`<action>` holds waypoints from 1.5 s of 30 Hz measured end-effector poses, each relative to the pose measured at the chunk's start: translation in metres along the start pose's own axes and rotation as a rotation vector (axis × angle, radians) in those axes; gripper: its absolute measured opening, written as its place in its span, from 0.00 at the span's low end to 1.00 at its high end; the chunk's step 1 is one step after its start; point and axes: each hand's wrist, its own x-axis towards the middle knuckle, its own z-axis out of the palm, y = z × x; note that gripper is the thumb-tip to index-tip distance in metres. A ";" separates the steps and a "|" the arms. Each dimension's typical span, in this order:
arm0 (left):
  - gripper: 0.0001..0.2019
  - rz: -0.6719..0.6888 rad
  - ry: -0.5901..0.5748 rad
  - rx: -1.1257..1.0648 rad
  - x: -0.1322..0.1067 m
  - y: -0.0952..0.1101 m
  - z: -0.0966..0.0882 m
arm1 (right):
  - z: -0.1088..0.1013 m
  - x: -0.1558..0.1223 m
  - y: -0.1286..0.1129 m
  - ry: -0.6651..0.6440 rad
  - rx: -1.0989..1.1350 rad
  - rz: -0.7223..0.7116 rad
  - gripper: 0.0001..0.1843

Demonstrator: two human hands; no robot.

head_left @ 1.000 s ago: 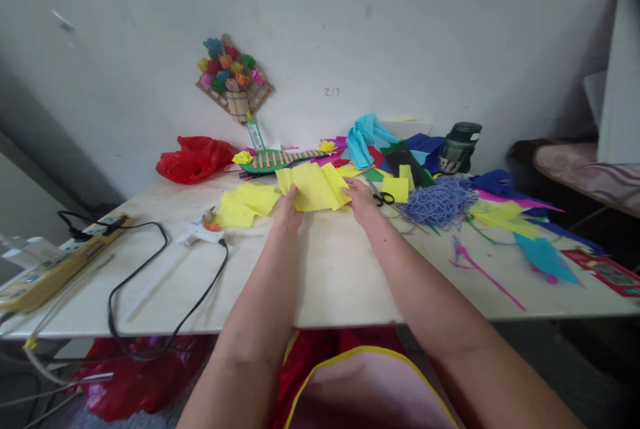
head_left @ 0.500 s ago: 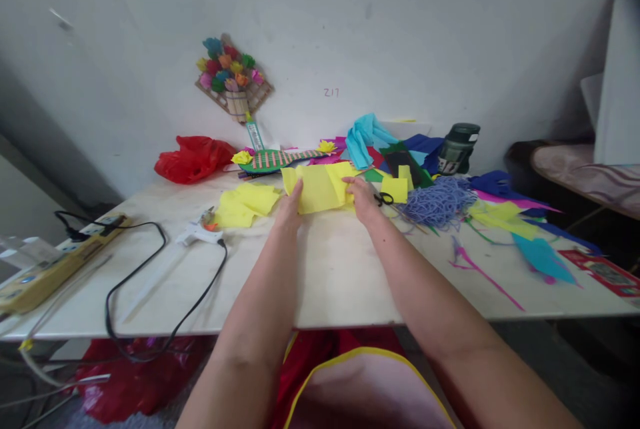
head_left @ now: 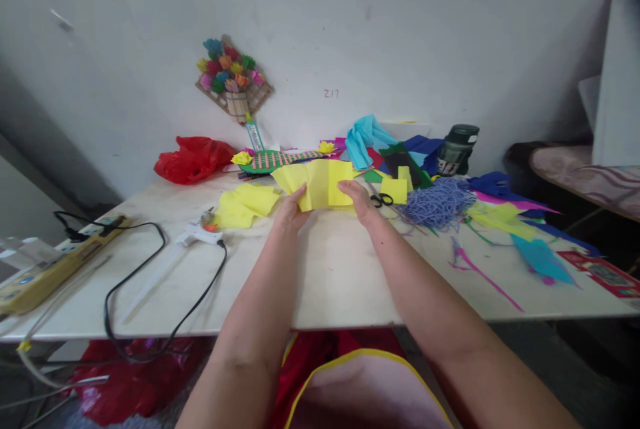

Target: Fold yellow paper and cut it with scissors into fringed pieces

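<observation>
A strip of yellow crepe paper (head_left: 317,183) is stretched between my hands just above the table, with fold lines across it. My left hand (head_left: 293,210) grips its lower left part, thumb on the near face. At the right end my right hand (head_left: 356,197) pinches the paper, thumb in front and the other fingers hidden behind. Left of my left hand lies another crumpled yellow crepe paper piece (head_left: 243,205). Black-handled scissors (head_left: 381,200) rest right of my right hand, beside a small yellow paper square (head_left: 395,191).
A white glue gun (head_left: 197,234) with a black cord and a power strip (head_left: 60,265) lie on the left. Purple paper shreds (head_left: 440,203), a dark green jar (head_left: 457,149) and coloured paper scraps are on the right. Behind stand a red plastic bag (head_left: 194,159) and a green craft piece (head_left: 280,159).
The paper's left end has swung out further left and its right part has unfolded flatter. My left hand has shifted slightly down and right along it.
</observation>
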 end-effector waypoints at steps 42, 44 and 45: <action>0.18 0.165 0.231 0.014 0.012 0.002 -0.005 | -0.032 0.016 0.010 0.356 -0.662 -0.064 0.30; 0.18 0.165 0.218 0.014 0.012 0.001 -0.006 | -0.032 0.015 0.010 0.340 -0.723 -0.116 0.24; 0.18 0.170 0.218 0.014 0.012 0.001 -0.006 | -0.033 0.015 0.010 0.335 -0.748 -0.145 0.21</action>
